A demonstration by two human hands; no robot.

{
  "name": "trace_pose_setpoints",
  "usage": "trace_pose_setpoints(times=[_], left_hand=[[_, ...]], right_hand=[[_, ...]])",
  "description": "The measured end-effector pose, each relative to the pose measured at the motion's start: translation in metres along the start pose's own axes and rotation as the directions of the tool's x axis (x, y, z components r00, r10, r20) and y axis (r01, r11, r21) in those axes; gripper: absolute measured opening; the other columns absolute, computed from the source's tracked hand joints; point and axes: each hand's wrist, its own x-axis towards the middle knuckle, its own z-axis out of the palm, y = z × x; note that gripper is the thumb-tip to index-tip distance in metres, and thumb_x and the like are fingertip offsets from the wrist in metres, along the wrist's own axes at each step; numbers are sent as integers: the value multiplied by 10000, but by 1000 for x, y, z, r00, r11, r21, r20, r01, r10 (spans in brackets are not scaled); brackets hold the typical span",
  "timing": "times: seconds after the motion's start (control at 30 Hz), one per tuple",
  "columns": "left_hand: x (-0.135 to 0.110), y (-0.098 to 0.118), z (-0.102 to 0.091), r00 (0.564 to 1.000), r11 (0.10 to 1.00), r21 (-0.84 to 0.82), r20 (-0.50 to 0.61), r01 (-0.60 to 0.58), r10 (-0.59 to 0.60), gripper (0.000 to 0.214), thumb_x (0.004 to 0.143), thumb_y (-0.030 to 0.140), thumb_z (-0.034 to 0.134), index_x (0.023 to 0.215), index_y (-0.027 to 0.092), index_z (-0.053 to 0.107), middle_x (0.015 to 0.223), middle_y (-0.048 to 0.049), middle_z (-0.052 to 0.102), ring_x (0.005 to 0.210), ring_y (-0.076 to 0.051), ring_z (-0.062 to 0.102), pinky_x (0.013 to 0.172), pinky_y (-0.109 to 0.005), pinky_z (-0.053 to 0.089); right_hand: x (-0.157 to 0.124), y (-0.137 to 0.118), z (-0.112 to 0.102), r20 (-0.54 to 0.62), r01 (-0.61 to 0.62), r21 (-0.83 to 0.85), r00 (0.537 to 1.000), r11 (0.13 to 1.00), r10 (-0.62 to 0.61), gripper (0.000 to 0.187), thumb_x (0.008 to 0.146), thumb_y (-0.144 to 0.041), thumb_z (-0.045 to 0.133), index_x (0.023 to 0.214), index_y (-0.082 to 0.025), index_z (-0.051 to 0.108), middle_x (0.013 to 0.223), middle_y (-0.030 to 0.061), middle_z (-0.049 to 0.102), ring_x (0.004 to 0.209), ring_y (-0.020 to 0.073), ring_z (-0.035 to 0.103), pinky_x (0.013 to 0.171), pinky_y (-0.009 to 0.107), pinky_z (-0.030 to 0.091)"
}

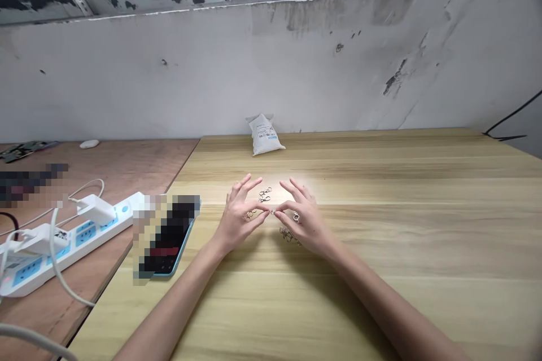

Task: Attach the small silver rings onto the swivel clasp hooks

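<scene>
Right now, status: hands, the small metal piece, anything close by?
Left hand, right hand: both pinching small metal piece between them. Metal clasps just beyond. Metal pile partly hidden by right hand. Phone left of left hand.

- Left hand [236, 219]: bare; I read slim fingers and a thumb, nails too small to resolve.
- Left forearm [182, 296]: bare to the lower edge of my view, smooth in outline, narrowing at the wrist.
- Right hand [308, 221]: bare; I note equally slim fingers.
- Right forearm [381, 298]: bare, likewise narrowing at the wrist.
</scene>
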Motion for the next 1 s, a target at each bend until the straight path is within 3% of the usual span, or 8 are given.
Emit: trace_pose_setpoints(times=[0.17,0.3,0.43,0.53,0.67,0.87,0.93,1.0], left_hand=[[2,3,2,988,966,220,-52,-132,147,122,879,231,616,841,263,728,1470,-27,468,1434,-297,298,1175,-601,191],[3,8,9,979,945,258,31,-201,199,163,865,146,594,830,254,711,1471,-12,473,1427,-302,326,1195,-627,117],[4,-1,5,986,963,223,106,-148,127,111,881,219,607,927,252,702,1506,-39,425,1437,-296,305,1191,-626,115],[2,-21,-9,984,986,162,180,-39,9,344,876,341,627,1209,264,600,1512,-89,410,1426,-301,317,1156,-658,155],[-2,-41,-22,969,988,143,230,54,-86,221,914,389,561,1058,263,672,1436,-71,502,1390,-297,365,1139,-673,143],[-3,-33,-9,964,995,94,256,43,-66,177,894,393,594,929,255,700,1219,-47,650,1215,-246,526,1158,-645,76],[-2,-31,-8,965,994,96,250,53,-75,150,887,369,607,900,251,698,1182,-35,663,1170,-235,551,1159,-639,74],[-2,-33,-11,963,994,91,260,57,-78,143,888,359,606,891,251,699,1164,-29,669,1154,-233,559,1158,-633,81]], right_hand=[[-1,-2,2,24,-14,-101,1000,995,17,169,935,-308,537,858,-228,664,1475,107,450,1457,335,207,1076,713,185],[-1,-7,7,6,-27,-114,1000,993,28,183,942,-290,520,848,-222,662,1439,112,490,1450,341,219,1055,730,215],[0,2,5,-42,-3,-163,999,987,-4,187,929,-314,547,833,-232,685,1387,102,540,1422,330,286,1085,697,202],[1,18,-1,-112,-45,-191,993,981,24,184,920,-330,562,839,-252,707,1330,90,584,1385,326,345,1086,665,227],[6,33,-4,-138,-100,-192,988,976,74,205,927,-334,548,878,-267,736,1236,97,631,1328,327,401,1036,606,323],[14,36,-20,-150,-90,-227,987,970,56,257,938,-345,512,1056,-269,727,1326,105,569,1253,334,448,993,565,369],[9,37,-33,-113,-95,-228,991,969,71,250,932,-342,512,1029,-272,731,1195,106,635,1150,325,514,940,549,401],[0,37,-44,8,-69,-225,997,972,72,237,926,-334,520,988,-268,739,1077,101,667,1035,304,563,865,506,439]])
